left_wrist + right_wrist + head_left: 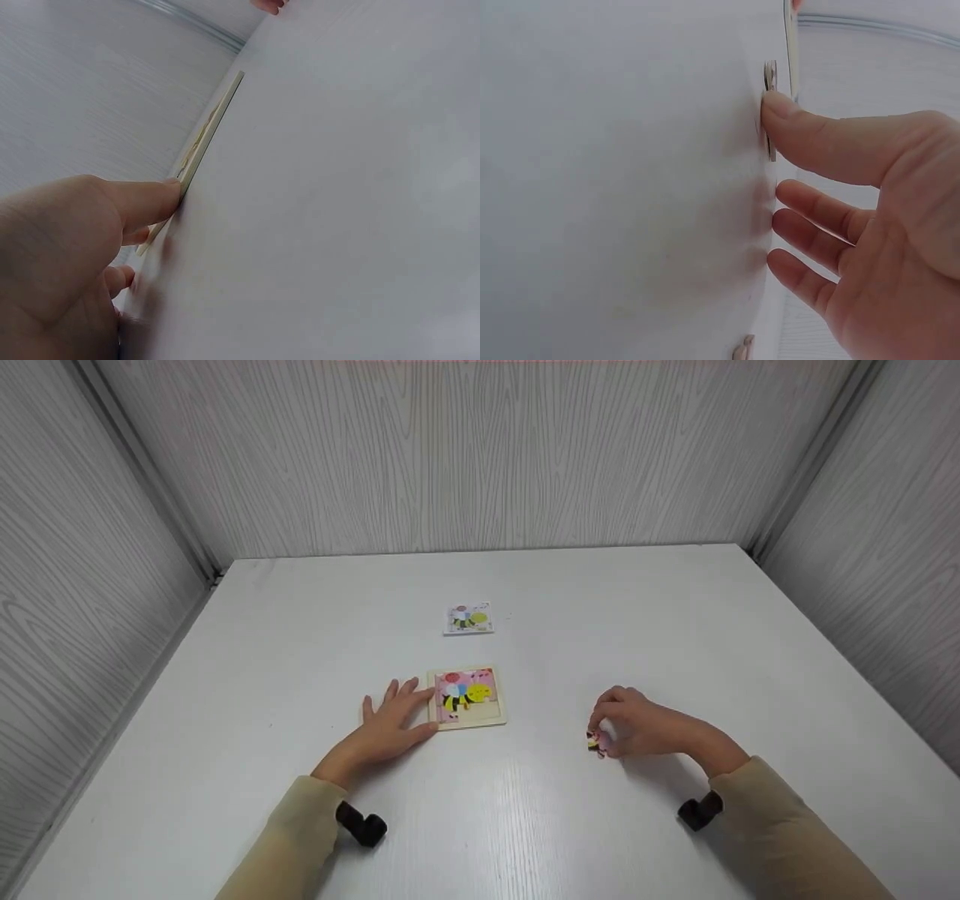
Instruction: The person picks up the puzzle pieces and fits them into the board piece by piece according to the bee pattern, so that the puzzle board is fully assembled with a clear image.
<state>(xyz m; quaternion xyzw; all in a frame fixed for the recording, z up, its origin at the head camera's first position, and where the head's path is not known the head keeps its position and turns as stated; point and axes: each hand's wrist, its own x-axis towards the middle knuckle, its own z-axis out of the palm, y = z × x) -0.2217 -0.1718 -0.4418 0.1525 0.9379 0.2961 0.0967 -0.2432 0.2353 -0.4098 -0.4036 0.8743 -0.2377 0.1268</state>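
Observation:
A wooden puzzle board [487, 711] lies flat in the middle, holding a mostly pieced-together bee picture with bare wood at its lower right. My left hand [386, 731] rests at its left side, fingers spread, with index finger and thumb touching the board's edge; the left wrist view shows the thumb against that edge. To the right, my right hand [637, 724] pinches a pink, yellow and black puzzle piece [594, 741] at the tabletop. In the right wrist view the thumb presses the side of this piece [772, 150], while the other fingertips touch the table.
Behind the board lies a small square card [469, 619] with a matching bee picture. Another small piece [744, 349] shows at the bottom of the right wrist view. Grey wood-grain panels [480, 457] enclose the white table [315, 615] at the back and both sides.

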